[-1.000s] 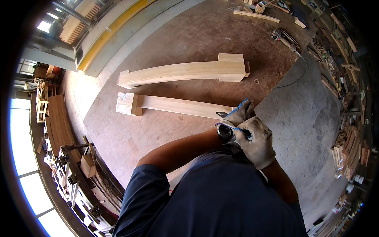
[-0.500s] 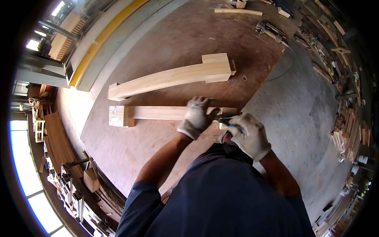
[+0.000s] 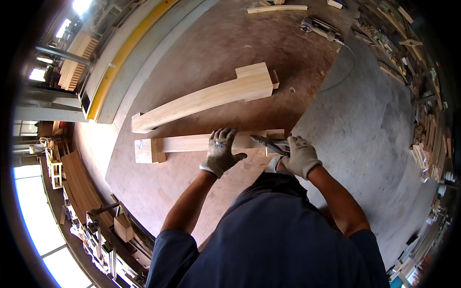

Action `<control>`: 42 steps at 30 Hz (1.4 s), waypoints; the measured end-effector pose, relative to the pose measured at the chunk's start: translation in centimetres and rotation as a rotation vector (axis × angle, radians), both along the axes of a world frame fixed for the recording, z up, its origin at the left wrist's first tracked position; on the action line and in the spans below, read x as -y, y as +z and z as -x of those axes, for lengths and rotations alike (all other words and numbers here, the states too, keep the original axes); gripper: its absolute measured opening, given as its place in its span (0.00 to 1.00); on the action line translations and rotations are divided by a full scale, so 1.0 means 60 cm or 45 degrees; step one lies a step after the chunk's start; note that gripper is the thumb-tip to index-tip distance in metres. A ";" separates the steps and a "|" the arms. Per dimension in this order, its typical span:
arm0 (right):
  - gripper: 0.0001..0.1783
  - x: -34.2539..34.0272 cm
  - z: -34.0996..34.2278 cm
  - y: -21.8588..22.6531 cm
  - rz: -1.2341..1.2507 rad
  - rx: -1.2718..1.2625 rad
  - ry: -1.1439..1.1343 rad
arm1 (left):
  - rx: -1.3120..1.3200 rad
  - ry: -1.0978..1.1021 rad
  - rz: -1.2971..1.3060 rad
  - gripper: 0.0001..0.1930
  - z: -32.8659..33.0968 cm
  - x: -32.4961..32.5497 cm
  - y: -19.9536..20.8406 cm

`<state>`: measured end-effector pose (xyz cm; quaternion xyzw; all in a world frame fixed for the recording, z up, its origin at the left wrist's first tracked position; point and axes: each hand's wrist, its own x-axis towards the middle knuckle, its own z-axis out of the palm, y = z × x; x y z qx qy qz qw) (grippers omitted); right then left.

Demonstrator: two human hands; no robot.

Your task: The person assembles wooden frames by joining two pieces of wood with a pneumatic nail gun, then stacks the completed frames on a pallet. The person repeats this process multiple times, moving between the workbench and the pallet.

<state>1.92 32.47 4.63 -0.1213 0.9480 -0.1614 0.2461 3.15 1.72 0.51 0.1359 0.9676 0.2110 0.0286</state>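
Note:
A straight wooden beam (image 3: 185, 144) with blocky ends lies in front of me on the floor. Over its middle is my left hand (image 3: 220, 152) in a pale, stained work glove, thumb held out from the fingers and nothing grasped. At the beam's right end, my gloved right hand (image 3: 302, 156) is closed round a dark, narrow, two-armed hand tool (image 3: 272, 143), whose tip points left over the wood. Its exact kind is hard to make out. Beyond lies a curved wooden piece (image 3: 201, 100) with a thick block at its right end.
A corded power tool (image 3: 321, 29) rests on the floor at the far right. Wood offcuts (image 3: 427, 149) are piled along the right side. A long frame with a yellow strip (image 3: 126, 50) stands at the far left, and planks (image 3: 84, 185) lean at the left.
My left hand has shifted left along the beam. The tool in my right hand has swung into fuller view, pointing left over the beam. The whole view has turned slightly.

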 end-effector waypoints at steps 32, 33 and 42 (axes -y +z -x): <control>0.34 -0.190 -0.014 -0.099 -0.520 -0.766 0.217 | 0.289 -0.153 0.289 0.46 0.073 -0.076 -0.047; 0.34 -0.189 -0.012 -0.097 -0.549 -0.780 0.253 | 0.305 -0.155 0.288 0.46 0.073 -0.077 -0.045; 0.35 -0.212 0.006 -0.143 -0.545 -0.762 0.403 | 0.239 -0.153 0.247 0.45 0.069 -0.071 -0.055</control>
